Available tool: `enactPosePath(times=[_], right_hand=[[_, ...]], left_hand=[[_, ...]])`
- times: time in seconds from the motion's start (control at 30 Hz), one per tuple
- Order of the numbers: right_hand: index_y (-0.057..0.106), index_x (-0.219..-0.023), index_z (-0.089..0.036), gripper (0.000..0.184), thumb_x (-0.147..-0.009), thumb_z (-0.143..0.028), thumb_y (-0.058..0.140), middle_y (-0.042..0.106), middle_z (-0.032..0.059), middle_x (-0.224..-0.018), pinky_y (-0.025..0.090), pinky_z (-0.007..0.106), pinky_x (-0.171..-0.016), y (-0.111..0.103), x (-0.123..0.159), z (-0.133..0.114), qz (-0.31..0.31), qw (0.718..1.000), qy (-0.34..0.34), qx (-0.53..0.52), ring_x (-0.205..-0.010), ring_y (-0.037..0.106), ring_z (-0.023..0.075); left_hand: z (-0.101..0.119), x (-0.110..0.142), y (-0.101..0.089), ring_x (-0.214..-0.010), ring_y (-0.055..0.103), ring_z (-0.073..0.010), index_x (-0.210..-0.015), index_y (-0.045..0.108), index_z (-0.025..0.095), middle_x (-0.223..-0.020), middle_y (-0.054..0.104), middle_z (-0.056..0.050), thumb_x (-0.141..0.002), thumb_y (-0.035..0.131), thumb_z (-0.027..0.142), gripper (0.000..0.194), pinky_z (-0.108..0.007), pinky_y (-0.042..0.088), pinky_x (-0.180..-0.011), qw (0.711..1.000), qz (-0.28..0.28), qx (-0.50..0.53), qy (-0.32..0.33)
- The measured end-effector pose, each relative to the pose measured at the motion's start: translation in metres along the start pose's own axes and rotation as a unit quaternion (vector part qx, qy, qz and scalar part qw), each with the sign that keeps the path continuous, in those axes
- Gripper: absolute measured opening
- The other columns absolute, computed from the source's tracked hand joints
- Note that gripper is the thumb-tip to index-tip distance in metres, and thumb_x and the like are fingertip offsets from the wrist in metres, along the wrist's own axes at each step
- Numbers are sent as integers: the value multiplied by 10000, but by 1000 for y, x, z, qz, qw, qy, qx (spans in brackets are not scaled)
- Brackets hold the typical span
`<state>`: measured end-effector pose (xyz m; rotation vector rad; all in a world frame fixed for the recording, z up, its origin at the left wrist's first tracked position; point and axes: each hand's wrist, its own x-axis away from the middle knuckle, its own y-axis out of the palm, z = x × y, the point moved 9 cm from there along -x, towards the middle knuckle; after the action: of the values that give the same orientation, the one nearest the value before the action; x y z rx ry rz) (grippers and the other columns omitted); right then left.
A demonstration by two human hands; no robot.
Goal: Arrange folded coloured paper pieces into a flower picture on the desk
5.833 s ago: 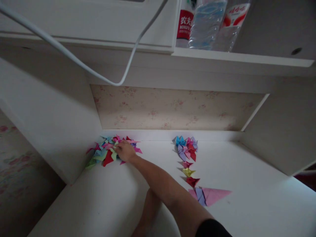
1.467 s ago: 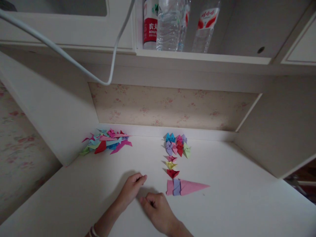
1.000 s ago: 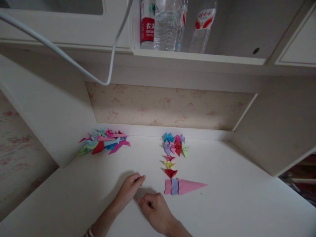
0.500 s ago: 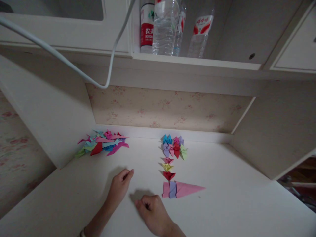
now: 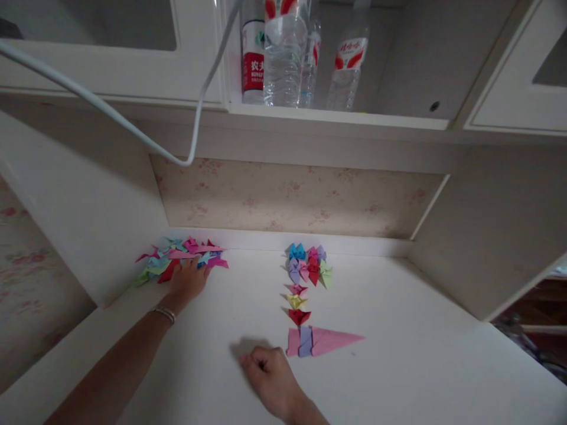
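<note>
My left hand (image 5: 188,280) reaches far to the left and rests with its fingers on a pile of coloured folded paper pieces (image 5: 177,258) in the back left corner of the white desk (image 5: 398,354). My right hand (image 5: 270,378) lies on the desk near me with its fingers curled and nothing visible in it. Just right of it is a flat pink paper cone (image 5: 332,340) with a purple band. Behind the cone, a red piece (image 5: 299,316), a yellow piece (image 5: 295,301) and a pink piece (image 5: 297,289) form a line up to a cluster of folded pieces (image 5: 308,265).
Several water bottles (image 5: 283,59) stand on the shelf above the desk. A white cable (image 5: 133,127) hangs across the upper left. White side panels close the desk in at the left (image 5: 88,224) and right (image 5: 487,236), with a floral back panel (image 5: 287,198) behind.
My left hand has moved away from my right hand, out to the back left, and now lies on the paper pile. My right hand has stayed in place.
</note>
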<state>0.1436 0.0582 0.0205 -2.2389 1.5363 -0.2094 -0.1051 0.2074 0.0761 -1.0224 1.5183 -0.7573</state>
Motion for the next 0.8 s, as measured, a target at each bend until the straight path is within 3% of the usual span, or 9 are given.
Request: enactPosePath(times=[0.2, 0.33, 0.43, 0.63, 0.8], right_hand=[[311, -480, -193, 445, -858, -339, 496, 285, -59, -510, 175, 239, -431, -3, 0, -1, 1, 1000, 7, -1, -477, 268, 82], [335, -470, -189, 444, -860, -325, 499, 289, -62, -509, 178, 235, -427, -3, 0, -3, -1, 1000, 2, -5, -472, 269, 79], [394, -454, -184, 443, -860, -315, 513, 303, -62, -500, 191, 231, -420, -3, 1, -4, 3, 1000, 0, 3, -463, 282, 79], [407, -459, -191, 459, -878, -357, 494, 269, -58, -487, 170, 233, -408, -3, 0, 0, 9, 1000, -3, 7, -446, 274, 83], [353, -479, -195, 472, -892, -394, 463, 265, -59, -494, 163, 233, -415, -4, -2, 2, 6, 1000, 0, -3, -451, 262, 78]], left_hand=[[8, -5, 10, -1036, 525, -355, -950, 698, 140, -1035, 637, -194, -912, 329, 255, 388, -509, 372, -822, 1000, -11, 4, 1], [8, -5, 8, -1098, 496, -361, -1079, 667, 166, -1181, 591, -199, -919, 316, 300, 408, -516, 370, -845, 1000, -6, 3, 0], [6, -6, 7, -1163, 455, -367, -1058, 680, 189, -1290, 537, -185, -902, 364, 321, 376, -526, 362, -877, 1000, -4, 2, -2], [10, -8, 2, -1105, 499, -362, -992, 691, 119, -1201, 596, -220, -899, 386, 287, 360, -529, 364, -869, 1000, 5, 1, 5], [20, -16, -10, -1116, 493, -362, -1130, 630, 95, -1255, 571, -219, -923, 336, 289, 409, -527, 350, -879, 1000, 26, 10, 8]])
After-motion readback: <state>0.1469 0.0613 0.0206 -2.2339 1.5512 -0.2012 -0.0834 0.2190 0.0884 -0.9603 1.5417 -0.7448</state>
